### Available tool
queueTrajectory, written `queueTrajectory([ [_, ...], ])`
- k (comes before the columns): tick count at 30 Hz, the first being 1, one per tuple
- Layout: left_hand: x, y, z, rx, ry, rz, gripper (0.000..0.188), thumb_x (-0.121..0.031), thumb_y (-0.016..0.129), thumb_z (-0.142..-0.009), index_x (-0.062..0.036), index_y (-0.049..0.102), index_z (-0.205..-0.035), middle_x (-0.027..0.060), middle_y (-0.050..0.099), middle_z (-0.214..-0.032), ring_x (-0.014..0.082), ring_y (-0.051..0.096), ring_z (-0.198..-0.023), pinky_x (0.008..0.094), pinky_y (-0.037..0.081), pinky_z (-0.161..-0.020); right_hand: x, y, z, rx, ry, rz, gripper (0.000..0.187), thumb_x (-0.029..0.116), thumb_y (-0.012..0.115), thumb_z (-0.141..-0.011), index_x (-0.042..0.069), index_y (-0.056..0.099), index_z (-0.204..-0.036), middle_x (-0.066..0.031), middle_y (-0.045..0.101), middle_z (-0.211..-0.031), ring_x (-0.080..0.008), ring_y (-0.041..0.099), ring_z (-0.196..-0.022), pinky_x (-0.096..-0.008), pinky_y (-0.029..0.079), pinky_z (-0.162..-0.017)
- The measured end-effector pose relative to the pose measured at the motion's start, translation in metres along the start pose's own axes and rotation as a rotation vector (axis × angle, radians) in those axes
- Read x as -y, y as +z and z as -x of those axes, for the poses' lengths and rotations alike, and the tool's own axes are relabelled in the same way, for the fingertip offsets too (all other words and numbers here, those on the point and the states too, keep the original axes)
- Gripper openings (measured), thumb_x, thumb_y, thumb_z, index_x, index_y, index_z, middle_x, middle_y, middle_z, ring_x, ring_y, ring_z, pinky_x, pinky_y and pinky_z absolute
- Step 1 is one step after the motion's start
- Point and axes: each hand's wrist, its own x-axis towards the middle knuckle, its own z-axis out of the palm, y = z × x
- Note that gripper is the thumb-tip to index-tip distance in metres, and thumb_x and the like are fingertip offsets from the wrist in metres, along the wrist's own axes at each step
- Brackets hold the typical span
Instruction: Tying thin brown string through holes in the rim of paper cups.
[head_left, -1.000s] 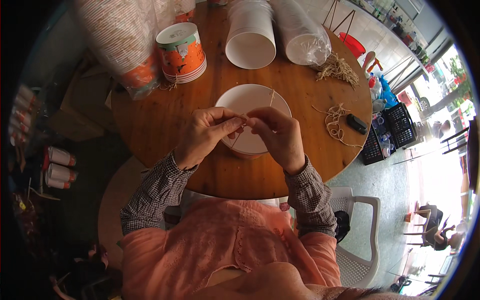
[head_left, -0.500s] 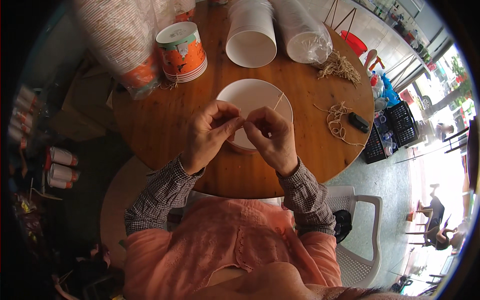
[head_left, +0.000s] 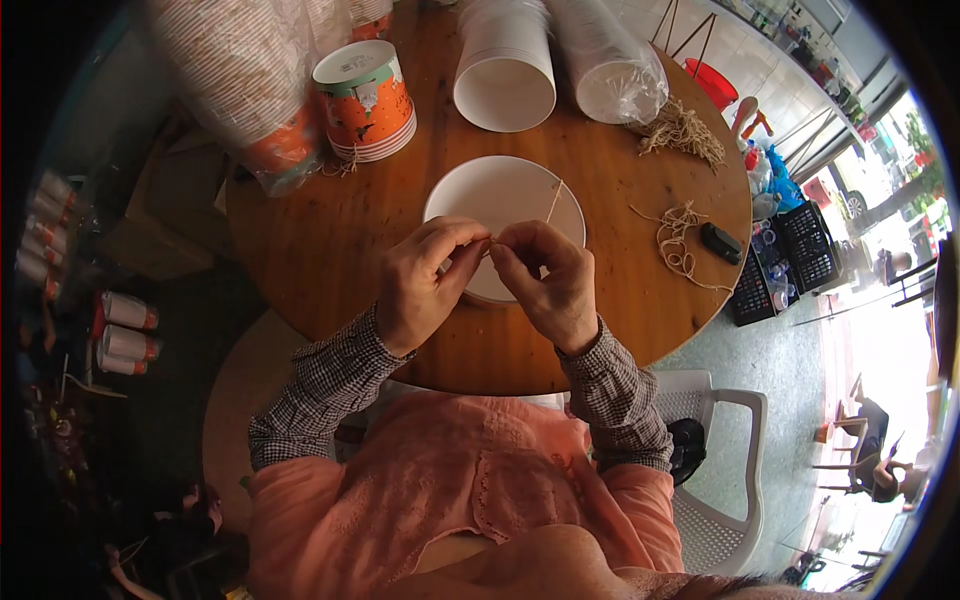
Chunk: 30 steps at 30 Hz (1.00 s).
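Observation:
A round white paper tub (head_left: 450, 190) stands with its opening up on the wooden table in front of me. From its far right rim a thin piece of twine (head_left: 554, 203) runs down toward my right hand. Above the tub's near side, my left hand (head_left: 428, 280) and my right hand (head_left: 548, 285) meet fingertip to fingertip. Both are closed in a pinch on the twine; the bit between the fingers is tiny and mostly covered. My hands hide the near part of the tub.
Orange printed tubs (head_left: 372, 110) are stacked upside down at the far left, beside tall plastic-wrapped stacks (head_left: 225, 75). White tub stacks (head_left: 505, 85) lie farther back. A twine bundle (head_left: 685, 135), loose twine (head_left: 676, 240) and a small black object (head_left: 720, 242) rest at the right.
The tub has tilted or shifted slightly, showing more of its left rim. My fingers keep pinching the twine, with the left hand turned a little.

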Motion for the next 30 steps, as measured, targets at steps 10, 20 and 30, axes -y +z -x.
queueTrajectory([
  [10, -0.001, -0.007, -0.003, 0.099, -0.304, 0.395, 0.008, -0.001, 0.059, -0.09, 0.0043, 0.06, -0.095, 0.006, 0.057, -0.103, 0.0103, 0.059, -0.083, 0.0227, 0.05, -0.069, 0.005, 0.006, 0.0, -0.097, -0.196, 0.216, 0.009, -0.002, 0.064, -0.082, 0.0, 0.062, -0.09, -0.0023, 0.063, -0.075, -0.008, 0.055, -0.067, -0.0225, 0.047, -0.063],
  [20, 0.011, -0.023, -0.013, 0.358, -0.914, 1.15, 0.017, -0.012, 0.061, -0.091, 0.0028, 0.064, -0.098, 0.0028, 0.062, -0.092, 0.0116, 0.055, -0.086, 0.026, 0.043, -0.082, 0.006, -0.001, -0.004, 0.039, -0.127, 0.098, 0.01, -0.001, 0.062, -0.085, 0.0, 0.061, -0.095, -0.0072, 0.065, -0.083, -0.0149, 0.061, -0.073, -0.0267, 0.049, -0.068],
  [30, 0.013, -0.021, -0.014, 0.322, -0.982, 1.207, 0.019, -0.012, 0.06, -0.092, 0.0027, 0.065, -0.102, 0.0066, 0.066, -0.099, 0.0122, 0.056, -0.086, 0.0258, 0.044, -0.082, 0.005, 0.003, -0.004, -0.087, -0.312, 0.209, 0.018, 0.003, 0.066, -0.084, 0.001, 0.062, -0.101, -0.0107, 0.069, -0.087, -0.0231, 0.068, -0.075, -0.0303, 0.055, -0.067],
])
